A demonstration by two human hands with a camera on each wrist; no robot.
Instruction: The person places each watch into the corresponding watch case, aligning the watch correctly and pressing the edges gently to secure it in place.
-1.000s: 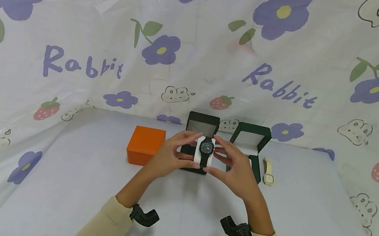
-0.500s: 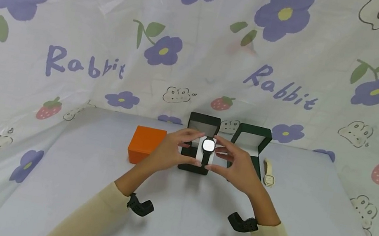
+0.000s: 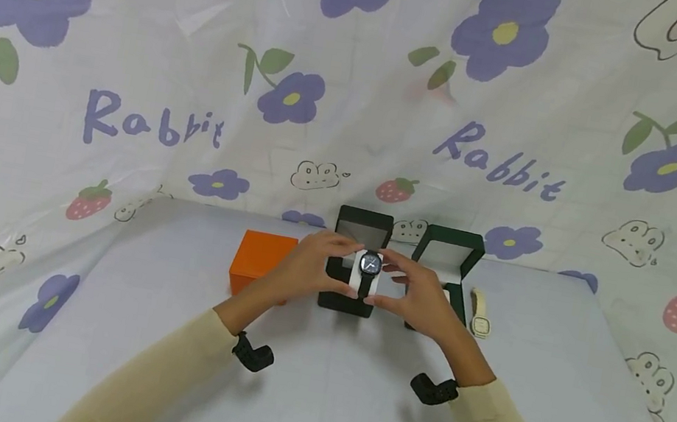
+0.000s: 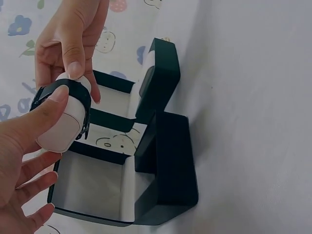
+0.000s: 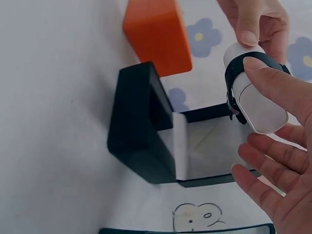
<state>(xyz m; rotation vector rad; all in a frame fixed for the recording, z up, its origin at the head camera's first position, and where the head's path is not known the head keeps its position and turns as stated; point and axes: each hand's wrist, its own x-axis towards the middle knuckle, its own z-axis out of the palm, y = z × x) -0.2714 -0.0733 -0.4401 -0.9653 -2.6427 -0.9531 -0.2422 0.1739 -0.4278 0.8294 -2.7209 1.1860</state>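
A black wristwatch [image 3: 370, 264] is strapped around a white cushion [image 5: 263, 109], its dial facing the head camera. My left hand [image 3: 316, 263] pinches the cushion's left end between thumb and fingers. From the other side, my right hand [image 3: 421, 296] pinches the right end. In the left wrist view, a thumb lies across the black strap [image 4: 75, 87], with the lower fingers spread loose. Both hands hold the watch up in front of an open black box [image 3: 346, 305], whose lid stands raised behind. The box's inside is partly hidden by the hands.
Left of the black box sits a closed orange box [image 3: 263, 258], partly behind my left hand. An open green box [image 3: 473, 247] stands to the right, its base partly covered by my right hand. Beyond it lies a gold watch [image 3: 480, 325]. A printed curtain [image 3: 337, 136] rises behind the table.
Both hands keep their hold on the cushion and watch, which barely shift. The forearms have swung outward at the elbows. White glare on the dial half a second ago is gone, and the hands show.
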